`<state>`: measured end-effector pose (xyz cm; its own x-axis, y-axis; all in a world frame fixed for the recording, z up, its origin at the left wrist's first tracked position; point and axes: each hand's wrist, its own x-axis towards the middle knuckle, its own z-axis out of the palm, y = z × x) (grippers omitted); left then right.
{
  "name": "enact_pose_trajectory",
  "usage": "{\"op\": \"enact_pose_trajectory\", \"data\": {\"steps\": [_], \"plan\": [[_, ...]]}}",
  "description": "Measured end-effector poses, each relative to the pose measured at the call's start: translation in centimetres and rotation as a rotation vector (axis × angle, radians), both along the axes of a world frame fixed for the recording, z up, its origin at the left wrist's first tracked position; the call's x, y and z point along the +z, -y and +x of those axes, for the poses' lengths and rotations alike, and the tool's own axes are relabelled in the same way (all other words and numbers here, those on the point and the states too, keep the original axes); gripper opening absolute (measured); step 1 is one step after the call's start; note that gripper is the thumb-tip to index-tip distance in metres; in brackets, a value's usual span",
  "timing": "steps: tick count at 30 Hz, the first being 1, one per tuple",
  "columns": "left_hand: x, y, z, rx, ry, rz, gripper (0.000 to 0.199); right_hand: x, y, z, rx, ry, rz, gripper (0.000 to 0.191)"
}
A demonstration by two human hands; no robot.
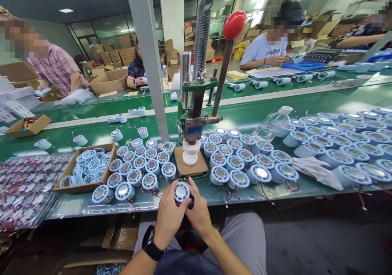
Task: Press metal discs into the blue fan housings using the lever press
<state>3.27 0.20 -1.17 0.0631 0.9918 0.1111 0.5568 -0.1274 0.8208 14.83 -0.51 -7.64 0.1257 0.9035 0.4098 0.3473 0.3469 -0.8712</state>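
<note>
Just in front of the bench edge, my left hand [169, 207] is wrapped round a light-blue round motor housing [181, 191] with a silver disc on its top. My right hand [197, 209] closes on the same housing from the other side, its thumb near the rim. A dark object [191, 202] shows partly under the right fingers; its kind is hidden. Straight beyond my hands stands a hand lever press [194, 129] with a red knob [234, 25]. Its white round press head [190, 152] is above a brown base plate [180, 168].
Similar housings with wires stand in groups left [139, 162] and right [235, 163] of the press. A cardboard box [87, 189] holds light-blue rings. A plastic bottle [271, 125] lies among the right-hand housings, near crumpled paper [317, 171]. Several people work across the green bench.
</note>
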Motion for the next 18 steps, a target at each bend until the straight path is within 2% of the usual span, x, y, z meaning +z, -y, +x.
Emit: {"op": "enact_pose_trajectory", "data": {"steps": [4, 8, 10, 12, 14, 15, 16, 18], "plan": [[-1.9, 0.7, 0.6, 0.040, 0.072, 0.054, 0.047, 0.5, 0.0, 0.0, 0.017, 0.014, -0.017, 0.073], [-3.1, 1.0, 0.8, 0.003, 0.094, 0.096, 0.046, 0.4, -0.1, 0.1, 0.036, 0.134, 0.022, 0.061], [-3.4, 1.1, 0.7, -0.023, 0.090, 0.087, 0.049, 0.8, -0.1, 0.8, 0.105, 0.236, -0.002, 0.060], [-3.5, 1.1, 0.5, -0.042, 0.101, 0.073, 0.052, 2.5, -0.1, 2.2, 0.231, 0.367, -0.066, 0.067], [-3.1, 1.1, 0.3, -0.042, 0.127, 0.055, 0.055, 6.0, -0.6, 4.3, 0.326, 0.506, -0.074, 0.076], [-2.6, 1.0, 0.2, -0.038, 0.138, 0.039, 0.056, 8.5, -1.0, 5.6, 0.323, 0.558, -0.032, 0.077], [-1.9, 0.8, 0.1, -0.034, 0.145, 0.023, 0.056, 11.5, -1.7, 6.9, 0.275, 0.591, 0.044, 0.074], [0.2, -0.1, -0.1, -0.032, 0.154, 0.010, 0.057, 18.6, -3.6, 9.5, 0.086, 0.601, 0.263, 0.063]]}}
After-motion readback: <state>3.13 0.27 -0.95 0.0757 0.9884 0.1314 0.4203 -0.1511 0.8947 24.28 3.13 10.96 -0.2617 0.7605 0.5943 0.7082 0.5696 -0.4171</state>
